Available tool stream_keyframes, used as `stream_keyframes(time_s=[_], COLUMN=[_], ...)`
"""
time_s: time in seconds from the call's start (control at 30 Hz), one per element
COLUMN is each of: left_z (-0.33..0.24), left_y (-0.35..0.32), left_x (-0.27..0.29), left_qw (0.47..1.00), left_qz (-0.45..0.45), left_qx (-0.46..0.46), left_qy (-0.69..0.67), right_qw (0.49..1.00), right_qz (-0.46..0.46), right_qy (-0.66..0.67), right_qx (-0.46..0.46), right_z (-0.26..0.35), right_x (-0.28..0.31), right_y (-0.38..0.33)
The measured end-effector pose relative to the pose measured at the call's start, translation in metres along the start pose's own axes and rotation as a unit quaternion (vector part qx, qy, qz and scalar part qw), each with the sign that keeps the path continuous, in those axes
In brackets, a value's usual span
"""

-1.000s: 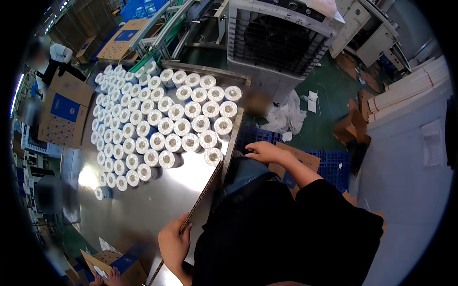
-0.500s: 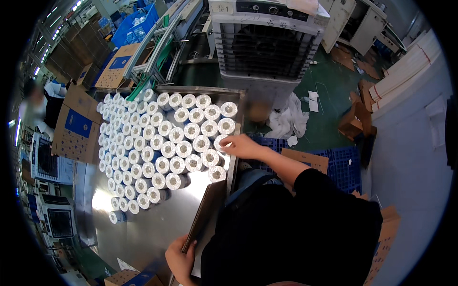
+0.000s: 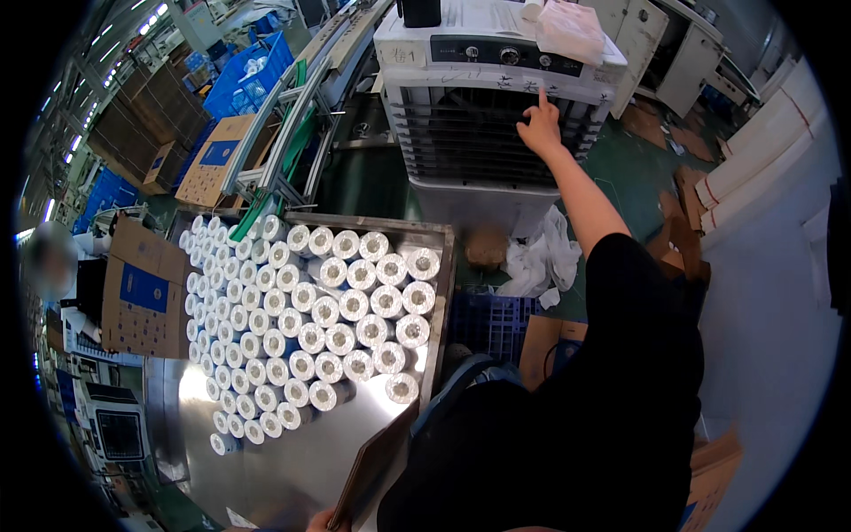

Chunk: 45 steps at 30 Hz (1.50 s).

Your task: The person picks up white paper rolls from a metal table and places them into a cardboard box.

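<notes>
Shiny sheet metal covers the worktable (image 3: 284,474), with a raised rim (image 3: 447,306) along its far and right sides. Dozens of short cylindrical rolls (image 3: 340,339) stand packed upright across the far and middle part, white ring-shaped ends up, blue on some sides; the rightmost ones sit close beside the rim. Reflective metal shows as open room from the near side of the rolls toward the near edge, narrowing on the right, where a stiff brown cardboard sheet (image 3: 372,465) stands on edge, tilted, beside the person's body. The left hand (image 3: 325,522), partly cut off by the lower border, has its fingers bent around the near end of that sheet, grasping it.

Past the table's far right corner stands the boxy pale air cooler (image 3: 505,75), its smooth casing framing dark horizontal louvres. The right hand (image 3: 542,129) is raised before its front, grasping nothing: index finger straight, the others loosely curled. Whether the fingertip touches the casing cannot be told. Crumpled white plastic (image 3: 542,257) lies on the green floor near the cooler's base, just beyond a blue latticed pallet (image 3: 490,324). At the left, a brown-and-blue carton (image 3: 142,297) borders the table.
</notes>
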State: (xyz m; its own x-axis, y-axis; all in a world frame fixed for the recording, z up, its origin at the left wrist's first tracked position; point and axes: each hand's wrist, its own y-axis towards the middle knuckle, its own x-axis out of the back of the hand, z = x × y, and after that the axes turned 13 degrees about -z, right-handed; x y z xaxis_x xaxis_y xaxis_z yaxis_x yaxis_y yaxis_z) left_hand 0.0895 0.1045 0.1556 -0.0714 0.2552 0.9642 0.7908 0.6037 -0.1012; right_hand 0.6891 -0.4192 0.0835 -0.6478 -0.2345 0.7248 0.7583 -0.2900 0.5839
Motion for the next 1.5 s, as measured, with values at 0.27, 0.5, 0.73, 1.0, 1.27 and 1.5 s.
stream_keyframes(time_s=[0.27,0.5,0.73,1.0,1.27,1.5], left_z=[-0.012,0.015,0.002,0.008,0.022,0.010], left_y=[0.019,0.018,0.028,0.036,0.026,0.014], left_x=[0.011,-0.001,0.005,0.006,0.001,0.003], left_qw=[0.988,0.980,0.987,0.984,0.991,0.998], left_qz=[0.096,0.098,0.100,0.105,0.055,0.032], left_qx=[0.122,0.169,0.119,0.134,0.097,0.044], left_qy=[-0.002,-0.037,0.030,0.061,0.074,0.032], right_qw=[0.997,0.996,0.999,0.998,0.997,0.993], right_qz=[-0.014,-0.026,0.004,0.033,0.059,0.096], right_qy=[-0.071,-0.089,-0.052,-0.051,-0.035,-0.058], right_qx=[-0.030,0.002,-0.004,-0.031,-0.028,-0.040], right_z=[-0.024,-0.039,-0.025,-0.017,-0.031,-0.032], right_x=[-0.027,-0.036,-0.038,-0.039,-0.061,-0.065], right_y=[0.090,0.096,0.088,0.097,0.080,0.067])
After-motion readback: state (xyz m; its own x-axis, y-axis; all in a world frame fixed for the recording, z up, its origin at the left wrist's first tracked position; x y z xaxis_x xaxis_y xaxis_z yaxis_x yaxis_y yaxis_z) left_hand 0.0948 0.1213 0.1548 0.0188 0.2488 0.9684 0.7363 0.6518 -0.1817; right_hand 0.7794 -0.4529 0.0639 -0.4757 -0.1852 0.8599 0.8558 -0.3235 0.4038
